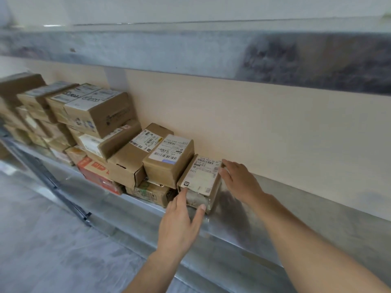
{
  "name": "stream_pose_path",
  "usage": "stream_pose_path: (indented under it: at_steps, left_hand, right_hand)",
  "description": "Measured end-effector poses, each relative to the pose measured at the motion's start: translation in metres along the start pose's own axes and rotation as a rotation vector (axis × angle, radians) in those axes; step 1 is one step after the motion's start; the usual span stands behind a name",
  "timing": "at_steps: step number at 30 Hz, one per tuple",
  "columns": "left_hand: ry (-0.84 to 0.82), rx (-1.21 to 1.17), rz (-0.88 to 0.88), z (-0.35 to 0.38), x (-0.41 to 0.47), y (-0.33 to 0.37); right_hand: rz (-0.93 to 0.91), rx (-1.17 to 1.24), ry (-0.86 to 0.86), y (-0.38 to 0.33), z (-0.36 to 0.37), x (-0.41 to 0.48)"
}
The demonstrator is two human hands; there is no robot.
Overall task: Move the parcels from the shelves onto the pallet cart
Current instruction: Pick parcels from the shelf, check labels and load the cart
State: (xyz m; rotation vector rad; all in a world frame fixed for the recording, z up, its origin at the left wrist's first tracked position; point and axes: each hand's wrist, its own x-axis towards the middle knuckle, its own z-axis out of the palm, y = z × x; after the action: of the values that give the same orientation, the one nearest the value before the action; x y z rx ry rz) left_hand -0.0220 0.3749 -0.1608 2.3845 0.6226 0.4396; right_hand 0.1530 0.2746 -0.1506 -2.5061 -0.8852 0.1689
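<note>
Parcel (pixel 201 178) looks small, stiff, probably light; we press its opposite sides with left hand (pixel 182 218) and right hand (pixel 239 178), fingers nearly straight.

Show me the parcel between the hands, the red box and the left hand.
parcel between the hands (pixel 202 176), head view, on its white label.
red box (pixel 93 171), head view, on its printed face.
left hand (pixel 179 227), head view, on its back.

Bare left hand (pixel 179 227), bare right hand (pixel 240 179), both forearms (pixel 317 240) bare too.
</note>
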Motion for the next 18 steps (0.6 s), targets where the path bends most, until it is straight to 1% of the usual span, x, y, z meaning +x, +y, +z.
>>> stream_pose_path:
  at_steps: [6,11,18]
  left_hand:
    - [-0.055,-0.003,0.017,-0.002,0.003,-0.006]
    - [-0.087,-0.001,0.046,-0.011,0.008,-0.010]
    - [-0.120,-0.075,0.065,-0.014,0.013,-0.011]
  right_hand:
    - [0.071,0.103,0.022,0.001,0.001,-0.002]
    - [0.093,0.129,-0.028,-0.010,0.000,0.014]
    - [0.137,0.120,0.041,-0.008,0.002,-0.007]
